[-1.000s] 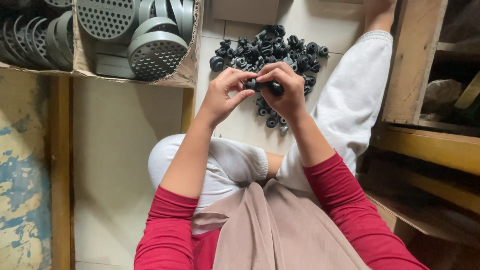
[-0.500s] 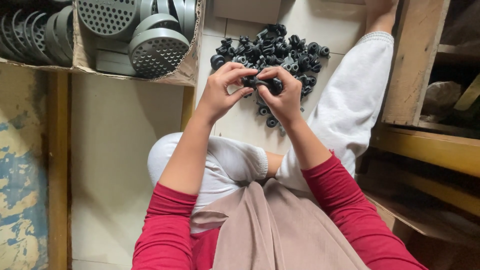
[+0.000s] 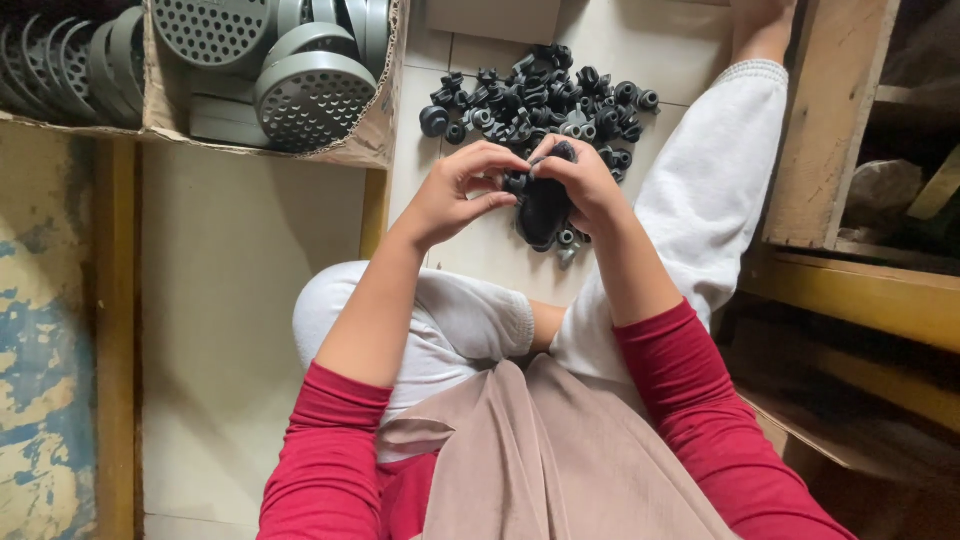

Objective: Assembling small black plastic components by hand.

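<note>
I sit on a tiled floor with both hands raised over a pile of small black plastic parts [image 3: 545,95]. My right hand [image 3: 580,180] grips a bunch of black parts [image 3: 543,212] that hang below its fingers. My left hand [image 3: 460,190] meets it from the left, its fingertips pinching a small black piece [image 3: 515,183] against that bunch. The two hands touch at the fingertips. What lies inside my right palm is hidden.
A cardboard box [image 3: 375,130] at the upper left holds several grey perforated round discs [image 3: 315,95]. A wooden frame [image 3: 830,130] and shelf stand on the right. My white-trousered legs [image 3: 700,210] stretch across the floor; a peeling painted surface [image 3: 40,380] runs along the left.
Both hands stay joined above the pile; my fingers have shifted slightly around the black parts, and the dark bunch now hangs lower below my right hand.
</note>
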